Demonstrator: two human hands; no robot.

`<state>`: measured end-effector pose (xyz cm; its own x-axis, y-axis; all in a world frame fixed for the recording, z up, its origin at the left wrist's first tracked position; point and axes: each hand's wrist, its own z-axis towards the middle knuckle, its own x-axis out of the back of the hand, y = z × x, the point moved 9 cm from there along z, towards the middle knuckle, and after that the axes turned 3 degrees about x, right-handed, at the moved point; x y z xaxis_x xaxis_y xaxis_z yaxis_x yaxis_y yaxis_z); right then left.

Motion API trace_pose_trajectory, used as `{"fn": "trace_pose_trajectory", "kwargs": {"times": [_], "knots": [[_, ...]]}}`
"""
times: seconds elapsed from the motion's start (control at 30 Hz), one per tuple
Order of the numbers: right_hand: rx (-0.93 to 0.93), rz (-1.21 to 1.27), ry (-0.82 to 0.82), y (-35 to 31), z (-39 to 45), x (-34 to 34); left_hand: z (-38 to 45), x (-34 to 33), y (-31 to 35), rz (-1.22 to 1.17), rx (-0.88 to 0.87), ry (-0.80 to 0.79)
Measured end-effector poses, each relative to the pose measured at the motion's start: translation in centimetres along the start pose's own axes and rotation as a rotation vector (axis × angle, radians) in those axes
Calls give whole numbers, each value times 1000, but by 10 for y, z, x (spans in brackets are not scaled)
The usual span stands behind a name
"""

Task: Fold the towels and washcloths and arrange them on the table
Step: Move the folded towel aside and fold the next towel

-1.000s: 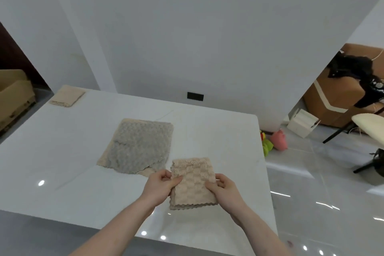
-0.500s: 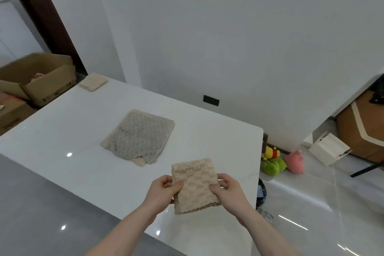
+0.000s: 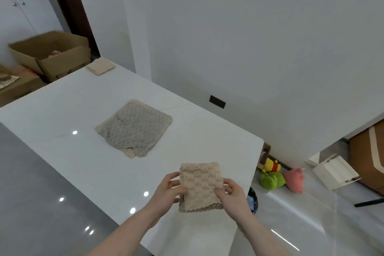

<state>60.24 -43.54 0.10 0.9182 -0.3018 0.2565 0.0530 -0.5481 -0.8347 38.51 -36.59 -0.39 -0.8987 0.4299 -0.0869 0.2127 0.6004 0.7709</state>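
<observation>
Head view: over the last second the view has swung left, cardboard box [image 3: 52, 52] and cabinet now in frame; beige washcloth [image 3: 200, 187] itself unchanged, same grip, same folded shape. Reads as fold done, person probably looking for a spot to set it down. Left hand [image 3: 168, 190] and right hand [image 3: 230, 194] each pinch a side edge, thumbs on top, fingers curled underneath. Washcloth held just above the near right part of the white counter [image 3: 62, 114]; contact with it can't be told. Small checkered rectangle, scalloped hem nearest the person, layers even. Grey towel [image 3: 135, 129] lies flat mid-counter over a beige layer, not yet folded. Folded beige cloth [image 3: 100, 66] sits at the far corner
</observation>
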Motion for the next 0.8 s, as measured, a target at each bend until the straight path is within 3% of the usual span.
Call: {"fn": "trace_pose_trajectory", "kwargs": {"times": [0.37, 0.57, 0.8], "knots": [[72, -147, -174, 5, 63, 84, 5, -100, -14, -113, 20, 166], [51, -166, -226, 15, 71, 93, -5, -117, -10, 15, 14, 133], [89, -220, -173, 10, 75, 121, 20, -134, 0, 88, -3, 101]]}}
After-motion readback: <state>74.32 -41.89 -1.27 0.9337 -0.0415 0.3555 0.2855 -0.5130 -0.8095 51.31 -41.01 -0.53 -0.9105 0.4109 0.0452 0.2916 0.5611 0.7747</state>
